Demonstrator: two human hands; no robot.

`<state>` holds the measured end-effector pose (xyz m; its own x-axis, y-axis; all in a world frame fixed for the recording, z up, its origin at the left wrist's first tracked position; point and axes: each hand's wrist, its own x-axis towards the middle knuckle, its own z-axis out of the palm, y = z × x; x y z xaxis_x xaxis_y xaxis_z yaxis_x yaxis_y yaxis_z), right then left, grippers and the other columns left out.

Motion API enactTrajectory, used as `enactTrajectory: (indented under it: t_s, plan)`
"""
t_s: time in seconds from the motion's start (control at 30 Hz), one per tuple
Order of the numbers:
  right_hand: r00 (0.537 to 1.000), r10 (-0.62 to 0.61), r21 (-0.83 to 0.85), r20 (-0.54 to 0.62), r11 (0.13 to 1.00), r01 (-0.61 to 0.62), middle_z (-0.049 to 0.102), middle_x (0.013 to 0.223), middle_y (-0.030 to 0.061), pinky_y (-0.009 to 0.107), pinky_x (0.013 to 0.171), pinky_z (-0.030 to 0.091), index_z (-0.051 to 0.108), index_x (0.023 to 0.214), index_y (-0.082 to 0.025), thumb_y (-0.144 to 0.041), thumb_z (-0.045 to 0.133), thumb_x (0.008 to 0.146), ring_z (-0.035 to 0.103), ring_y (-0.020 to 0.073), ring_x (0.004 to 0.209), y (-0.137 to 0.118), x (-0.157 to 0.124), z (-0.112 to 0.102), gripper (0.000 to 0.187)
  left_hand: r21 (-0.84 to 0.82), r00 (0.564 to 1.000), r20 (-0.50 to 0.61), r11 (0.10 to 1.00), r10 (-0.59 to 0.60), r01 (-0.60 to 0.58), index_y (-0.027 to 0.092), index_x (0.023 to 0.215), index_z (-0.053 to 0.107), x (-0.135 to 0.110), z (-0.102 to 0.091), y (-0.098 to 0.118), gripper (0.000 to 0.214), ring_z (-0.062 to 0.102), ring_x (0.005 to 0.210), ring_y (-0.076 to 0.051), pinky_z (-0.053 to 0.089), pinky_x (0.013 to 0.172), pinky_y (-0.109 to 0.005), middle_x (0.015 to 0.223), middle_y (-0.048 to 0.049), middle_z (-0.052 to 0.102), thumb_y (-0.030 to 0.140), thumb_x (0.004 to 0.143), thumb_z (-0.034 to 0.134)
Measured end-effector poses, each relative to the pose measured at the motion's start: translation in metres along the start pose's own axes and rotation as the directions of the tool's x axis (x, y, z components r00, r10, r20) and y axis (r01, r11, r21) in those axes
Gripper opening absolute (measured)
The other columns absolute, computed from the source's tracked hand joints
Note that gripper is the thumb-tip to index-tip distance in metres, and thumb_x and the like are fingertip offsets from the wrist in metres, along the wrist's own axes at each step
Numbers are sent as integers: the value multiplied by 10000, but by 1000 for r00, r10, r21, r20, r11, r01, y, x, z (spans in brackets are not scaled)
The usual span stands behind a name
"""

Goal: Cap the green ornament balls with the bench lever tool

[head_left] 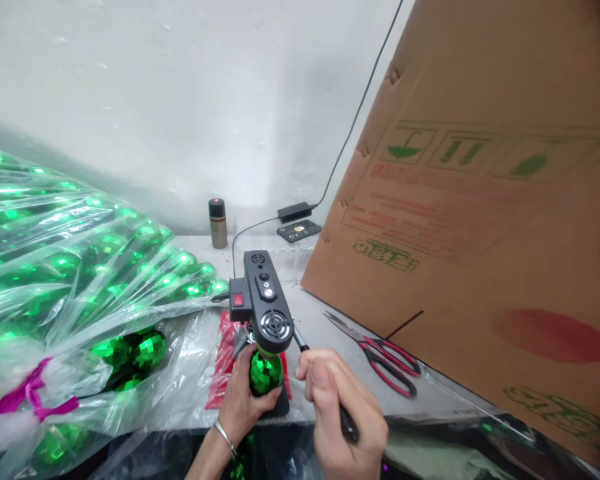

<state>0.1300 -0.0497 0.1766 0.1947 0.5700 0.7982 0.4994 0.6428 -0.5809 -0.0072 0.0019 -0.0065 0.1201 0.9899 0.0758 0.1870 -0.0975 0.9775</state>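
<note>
Left hand, one: fingers and thumb curved round a green ball, clamped on its sides, thumb at the lower right; a silver bracelet at the wrist.

Green ball, one: faceted, shiny, held directly below the round front end of the black machine; whether its top touches the machine or sits just under it cannot be told from this angle.

Right hand, one: closed in a fist about the black handle of a metal rod, which reaches up to the machine's right side.

Machine, one: long black head with two round vents, red switch on its left side, standing on the desk.

Red packet, one: flat on the desk, partly under the machine.

Scissors, one pair: red and black grips, lying right of the machine, beside a large cardboard box.

Clear plastic bag, one: full of green balls, left of the machine, with a pink ribbon.

Small bottle, one: upright near the wall, left of a black power adapter.
</note>
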Motion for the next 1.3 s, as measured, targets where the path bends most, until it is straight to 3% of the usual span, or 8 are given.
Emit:
enactTrajectory:
  t_s: [0.13, 0.33, 0.5, 0.7, 1.3]
  plan:
    - [1000, -3, 6, 1, 1000, 3, 609, 705, -6, 227, 528, 466, 561, 828, -221, -19, 487, 1057, 610, 112, 594, -1, 1, -1, 314, 9, 998, -67, 1000, 19, -19, 190, 1372, 656, 0, 0, -10, 802, 702, 1295, -491, 500, 1183, -694, 1353, -209, 738, 435, 653, 916]
    - [1000, 3, 5, -5, 1000, -3, 630, 712, 9, 239, 501, 427, 587, 837, -217, -15, 480, 1059, 625, 123, 605, 2, -7, 0, 318, -16, 998, -61, 1000, 8, -9, 206, 1367, 653, 0, 2, -15, 803, 712, 1280, -484, 502, 1185, -696, 1331, -191, 748, 432, 644, 920]
    - [995, -36, -2, -95, 999, 36, 614, 706, 0, 254, 536, 447, 574, 819, -219, -31, 452, 1075, 602, 122, 581, 18, -32, 10, 340, -39, 998, -71, 999, 4, -7, 188, 1378, 647, -1, 4, -16, 802, 682, 1332, -488, 472, 1218, -699, 1360, -207, 735, 414, 651, 901]
    - [982, 25, 81, -187, 997, -10, 606, 717, -11, 268, 555, 439, 544, 793, -225, -93, 454, 1099, 601, 124, 578, 31, -52, 20, 345, -37, 997, -72, 999, 1, -3, 188, 1380, 648, -1, 5, -18, 797, 687, 1321, -483, 478, 1210, -690, 1370, -207, 737, 396, 650, 893]
    - [992, -9, 34, -123, 999, 13, 623, 772, -13, 249, 566, 436, 542, 805, -229, -164, 453, 1141, 574, 111, 614, 38, -57, 14, 354, 54, 998, -28, 997, 59, -57, 155, 1430, 617, -1, 6, -28, 803, 714, 1309, -445, 541, 1176, -674, 1395, -208, 735, 355, 689, 852]
